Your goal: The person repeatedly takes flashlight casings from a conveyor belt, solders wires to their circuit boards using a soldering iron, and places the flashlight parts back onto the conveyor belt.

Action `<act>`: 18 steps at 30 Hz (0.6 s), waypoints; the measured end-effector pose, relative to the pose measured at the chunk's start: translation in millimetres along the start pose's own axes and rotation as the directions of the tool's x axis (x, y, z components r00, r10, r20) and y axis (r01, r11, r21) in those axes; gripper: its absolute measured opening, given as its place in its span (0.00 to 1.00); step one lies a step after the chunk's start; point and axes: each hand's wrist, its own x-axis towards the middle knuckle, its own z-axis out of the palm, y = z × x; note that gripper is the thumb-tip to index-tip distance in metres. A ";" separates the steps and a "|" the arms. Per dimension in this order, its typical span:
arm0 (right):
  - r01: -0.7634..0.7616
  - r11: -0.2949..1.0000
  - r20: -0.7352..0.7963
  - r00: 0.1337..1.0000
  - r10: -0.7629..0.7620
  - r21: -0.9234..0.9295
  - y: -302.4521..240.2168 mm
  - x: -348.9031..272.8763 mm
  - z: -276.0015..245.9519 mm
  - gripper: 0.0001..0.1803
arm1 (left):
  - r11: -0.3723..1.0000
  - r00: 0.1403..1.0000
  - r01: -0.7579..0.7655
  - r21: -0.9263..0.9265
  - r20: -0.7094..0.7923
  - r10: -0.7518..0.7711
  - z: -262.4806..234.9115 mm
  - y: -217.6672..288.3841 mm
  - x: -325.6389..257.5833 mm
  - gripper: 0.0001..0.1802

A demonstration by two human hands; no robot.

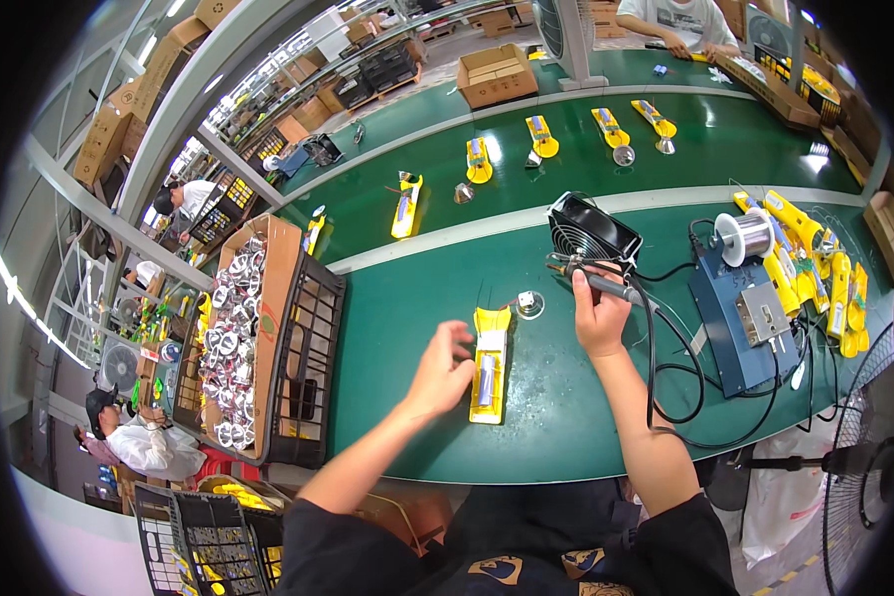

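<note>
My right hand (600, 320) is wrapped round the grey handle of a soldering iron (616, 287), its tip pointing left in front of a small black fan (596, 230). A yellow flashlight half-shell (489, 409) lies lengthwise on the green bench, with a cylindrical battery (486, 377) in it and thin wires at its far end. Beside its left edge hovers my left hand (439, 373), fingers loosely bent and apart, holding nothing that I can see. Just past the shell's far right corner sits a shiny reflector (530, 305) with a white piece on it.
Right of the iron stand a blue soldering station (733, 316), a solder wire spool (745, 236) and piled yellow flashlight shells (836, 298); black cables loop between. A carton of reflectors (233, 343) in a black crate borders the left. Yellow shells (479, 161) line the green conveyor beyond.
</note>
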 end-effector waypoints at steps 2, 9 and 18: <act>-0.048 0.998 0.021 0.999 0.048 0.027 -3.2 -1.7 1.4 0.07 | 0.996 0.997 0.078 0.046 -0.007 -0.077 11.8 9.2 -8.4 0.32; 0.016 1.000 -0.044 0.999 -0.016 -0.008 -7.6 -0.6 -1.3 0.06 | 0.948 0.978 -0.202 0.246 0.105 0.181 -8.5 20.8 12.2 0.31; -0.348 0.853 0.025 0.930 0.368 0.388 -32.1 18.8 -4.9 0.07 | 0.888 0.826 -0.443 -0.126 0.328 0.459 -27.0 -6.6 24.5 0.17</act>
